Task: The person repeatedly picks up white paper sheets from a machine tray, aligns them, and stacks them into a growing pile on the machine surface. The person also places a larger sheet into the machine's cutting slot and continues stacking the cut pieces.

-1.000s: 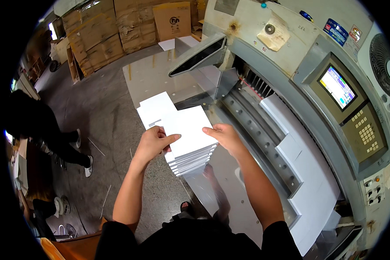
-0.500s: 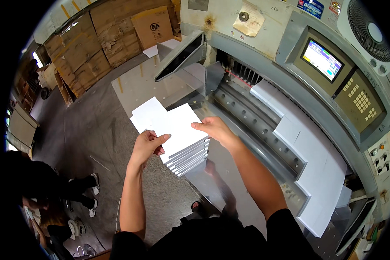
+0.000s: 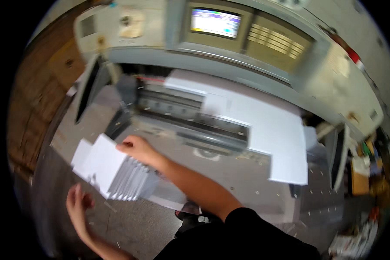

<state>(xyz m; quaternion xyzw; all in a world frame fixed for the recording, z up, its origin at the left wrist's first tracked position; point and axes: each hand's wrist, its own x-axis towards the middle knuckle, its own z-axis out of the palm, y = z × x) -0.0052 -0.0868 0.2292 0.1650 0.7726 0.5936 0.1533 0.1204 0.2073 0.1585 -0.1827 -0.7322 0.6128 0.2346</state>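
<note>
A stack of white paper (image 3: 100,162) with a stepped outline stands at the left end of the metal table. Along its near right side the sheets show as several separate layers. My right hand (image 3: 135,148) has its fingers closed at the stack's right edge; the fingertips are blurred. Off the stack, towards the lower left, my left hand (image 3: 78,203) is held with loosely bent fingers apart and nothing in them. More white paper (image 3: 271,134), also with stepped edges, lies to the right on the cutting machine's bed, untouched by either hand.
The paper-cutting machine (image 3: 138,56) spans the far side, with a lit screen (image 3: 216,22) and a keypad (image 3: 276,40). Upright side guards (image 3: 89,89) flank its opening. Small paper scraps dot the metal table (image 3: 229,182). Cardboard boxes (image 3: 39,99) stand at the far left.
My view has swung to the right, bringing more of the machine into sight. My left hand has let go of the stack and moved away from it; my right hand is still at its edge.
</note>
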